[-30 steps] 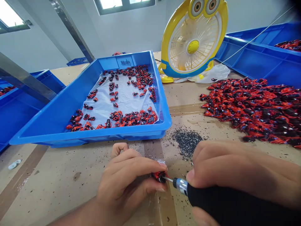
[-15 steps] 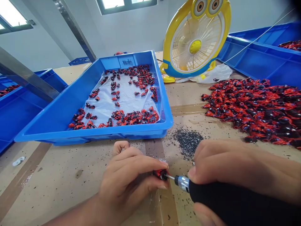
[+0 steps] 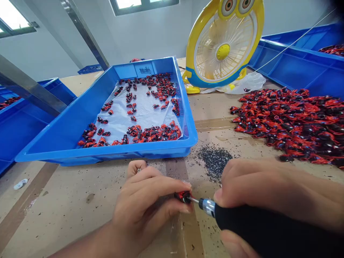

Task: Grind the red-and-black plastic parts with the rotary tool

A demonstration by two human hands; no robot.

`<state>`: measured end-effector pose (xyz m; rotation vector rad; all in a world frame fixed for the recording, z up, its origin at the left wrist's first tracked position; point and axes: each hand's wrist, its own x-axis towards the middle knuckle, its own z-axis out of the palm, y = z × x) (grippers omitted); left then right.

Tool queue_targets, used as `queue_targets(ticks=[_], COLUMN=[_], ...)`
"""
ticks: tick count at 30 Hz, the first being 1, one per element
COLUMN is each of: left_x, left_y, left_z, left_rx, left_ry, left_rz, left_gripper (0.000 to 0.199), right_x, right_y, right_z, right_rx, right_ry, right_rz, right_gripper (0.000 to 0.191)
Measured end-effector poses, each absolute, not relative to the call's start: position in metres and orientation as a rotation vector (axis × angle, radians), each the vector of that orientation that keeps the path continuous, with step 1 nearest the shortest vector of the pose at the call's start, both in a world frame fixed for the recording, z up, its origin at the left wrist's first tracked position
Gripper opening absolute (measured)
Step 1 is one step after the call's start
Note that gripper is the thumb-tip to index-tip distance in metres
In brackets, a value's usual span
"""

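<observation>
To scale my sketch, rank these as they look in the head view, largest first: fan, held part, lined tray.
1. Lined tray
2. Fan
3. Held part, in the left hand, plainly smallest

A small red-and-black part [image 3: 183, 196] was held over the bench [image 3: 72, 215] toward its near edge, black end turned right, meeting the slim metal bit [image 3: 195, 200] of a black, silver-collared driver [image 3: 249, 225] slanting toward the near right corner.

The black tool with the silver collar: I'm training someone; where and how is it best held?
Probably its thick black body, behind the silver collar, from the right, as the right hand does: the thin shaft points left at the red-and-black part.
</observation>
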<state>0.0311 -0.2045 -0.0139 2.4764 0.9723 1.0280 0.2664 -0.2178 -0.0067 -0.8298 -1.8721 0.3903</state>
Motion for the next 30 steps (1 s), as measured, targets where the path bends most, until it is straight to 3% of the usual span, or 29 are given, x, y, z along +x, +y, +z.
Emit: queue_targets(ticks=[9, 14, 19, 24, 30], left_x=[0.031, 0.031, 0.031, 0.032, 0.032], left_y=[-0.205, -0.204, -0.204, -0.204, -0.204], left_z=[-0.015, -0.017, -0.017, -0.016, -0.016], left_rx=[2.472, 2.465, 2.483, 2.495, 2.505], left_ry=[0.966, 0.957, 0.965, 0.973, 0.971], left_rz=[1.065, 1.065, 1.049, 1.061, 1.065], left_gripper=[0.024, 0.021, 0.022, 0.025, 0.025], right_x=[0.275, 0.268, 0.262, 0.265, 0.259], right_y=[-0.22, -0.22, -0.223, -0.225, -0.228], right_z=[-0.008, -0.005, -0.003, -0.002, -0.006], right_rx=[-0.838, -0.853, -0.874, -0.886, -0.897], right_ry=[-1.928, -1.878, -1.866, -1.833, -1.809], right_rz=[0.363, 0.362, 0.367, 0.37, 0.349], right_gripper=[0.021, 0.034, 0.035, 0.019, 0.017])
